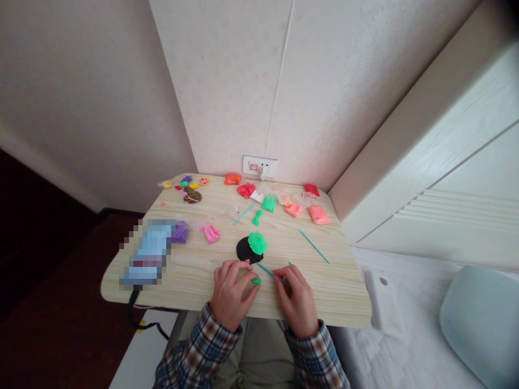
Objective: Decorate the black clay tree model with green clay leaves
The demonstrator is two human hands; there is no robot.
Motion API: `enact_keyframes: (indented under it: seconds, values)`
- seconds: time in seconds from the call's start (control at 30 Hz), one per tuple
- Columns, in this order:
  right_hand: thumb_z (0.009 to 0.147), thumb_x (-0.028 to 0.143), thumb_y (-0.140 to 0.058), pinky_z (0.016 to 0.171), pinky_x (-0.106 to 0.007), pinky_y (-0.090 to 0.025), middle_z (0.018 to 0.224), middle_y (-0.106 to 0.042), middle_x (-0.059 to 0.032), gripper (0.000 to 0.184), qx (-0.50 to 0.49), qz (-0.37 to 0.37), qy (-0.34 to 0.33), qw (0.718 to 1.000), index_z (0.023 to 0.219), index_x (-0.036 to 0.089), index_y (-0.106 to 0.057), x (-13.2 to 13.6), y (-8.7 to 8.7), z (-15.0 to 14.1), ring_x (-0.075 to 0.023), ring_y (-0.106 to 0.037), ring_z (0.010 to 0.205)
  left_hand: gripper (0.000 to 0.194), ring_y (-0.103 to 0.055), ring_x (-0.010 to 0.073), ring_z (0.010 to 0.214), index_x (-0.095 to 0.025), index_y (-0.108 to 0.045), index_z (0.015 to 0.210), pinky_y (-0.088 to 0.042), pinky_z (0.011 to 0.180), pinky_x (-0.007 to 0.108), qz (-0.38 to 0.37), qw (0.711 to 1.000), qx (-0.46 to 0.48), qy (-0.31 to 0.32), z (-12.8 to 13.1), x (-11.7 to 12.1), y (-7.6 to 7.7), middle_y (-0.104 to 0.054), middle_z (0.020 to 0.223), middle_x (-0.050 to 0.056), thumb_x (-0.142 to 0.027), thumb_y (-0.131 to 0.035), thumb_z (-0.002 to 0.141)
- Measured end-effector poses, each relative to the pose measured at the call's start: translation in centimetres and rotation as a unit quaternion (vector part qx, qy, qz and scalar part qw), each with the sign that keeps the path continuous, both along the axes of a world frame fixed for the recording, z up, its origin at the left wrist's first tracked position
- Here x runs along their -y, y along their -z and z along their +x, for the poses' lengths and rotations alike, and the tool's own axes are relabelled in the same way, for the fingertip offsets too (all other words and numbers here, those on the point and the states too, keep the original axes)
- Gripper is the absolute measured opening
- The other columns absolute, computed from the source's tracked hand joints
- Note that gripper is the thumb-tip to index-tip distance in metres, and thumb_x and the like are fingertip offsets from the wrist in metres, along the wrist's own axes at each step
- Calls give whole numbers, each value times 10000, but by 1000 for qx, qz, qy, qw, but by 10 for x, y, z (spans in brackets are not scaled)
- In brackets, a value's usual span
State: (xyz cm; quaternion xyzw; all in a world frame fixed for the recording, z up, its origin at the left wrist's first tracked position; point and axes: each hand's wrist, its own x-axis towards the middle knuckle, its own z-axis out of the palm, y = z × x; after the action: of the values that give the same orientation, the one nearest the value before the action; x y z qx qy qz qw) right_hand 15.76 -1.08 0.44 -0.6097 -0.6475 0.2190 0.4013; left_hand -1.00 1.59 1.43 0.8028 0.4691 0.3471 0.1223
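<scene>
My left hand (232,292) rests on the wooden table (194,270), its fingertips pinching a small green clay piece (256,281). My right hand (297,300) is closed on a thin teal modelling tool (267,270) whose tip points toward that green piece. Just beyond my hands lies a black clay disc (244,250) with a bright green clay lump (257,242) on its right side.
Packets of clay in red, orange, pink, green and purple (295,209) lie across the far half. Small finished clay figures (190,190) sit at the far left. Two more teal tools (314,246) lie loose. A blurred-out object (150,251) is at left; a wall socket (259,165) is behind.
</scene>
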Motion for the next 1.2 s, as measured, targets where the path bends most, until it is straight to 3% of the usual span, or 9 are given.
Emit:
enact_keyframes:
  seconds: [0.17,0.37,0.6,0.77,1.07,1.2]
  values:
    - [889,193,-434,690,-296,-413,840,-579,-42,144,-1,-6,-1,1000,886,200,-577,0,0,0,-170,-534,788,249,-480,252,972,-212,-631,931,-343,808,401,-10,1000,-8,16,-1,1,0,-603,994,48,-170,-716,700]
    - [884,186,-439,681,-296,-410,827,-576,-39,138,5,-5,0,1000,874,203,-575,0,-1,0,-170,-530,770,102,-491,239,965,-209,-623,817,-347,800,389,-31,999,-9,9,0,-2,0,-609,949,33,-175,-687,745]
    - [883,181,-442,701,-302,-414,845,-582,-41,136,-2,-5,-3,1000,888,206,-575,0,1,1,-174,-533,793,221,-495,244,947,-209,-628,868,-352,794,393,-25,1000,-16,0,1,-4,1,-616,958,36,-208,-754,686]
    - [881,172,-440,697,-303,-413,846,-580,-41,141,-2,-10,-6,1000,891,208,-576,0,1,1,-174,-527,785,86,-495,225,926,-212,-627,798,-344,785,379,-23,1000,-9,14,2,-4,-1,-619,910,22,-182,-691,749]
    - [881,183,-439,696,-297,-422,833,-585,-42,144,0,-7,-2,1000,873,204,-581,0,-1,1,-171,-534,779,178,-503,214,894,-211,-644,828,-339,778,370,3,1000,-1,13,0,-1,0,-635,900,13,-184,-752,689]
    - [876,184,-439,689,-293,-431,831,-591,-43,150,5,-6,1,1000,874,201,-588,0,-2,1,-168,-543,773,85,-509,210,895,-214,-652,800,-348,776,369,-6,1000,-9,9,0,-1,-1,-636,894,18,-184,-703,739]
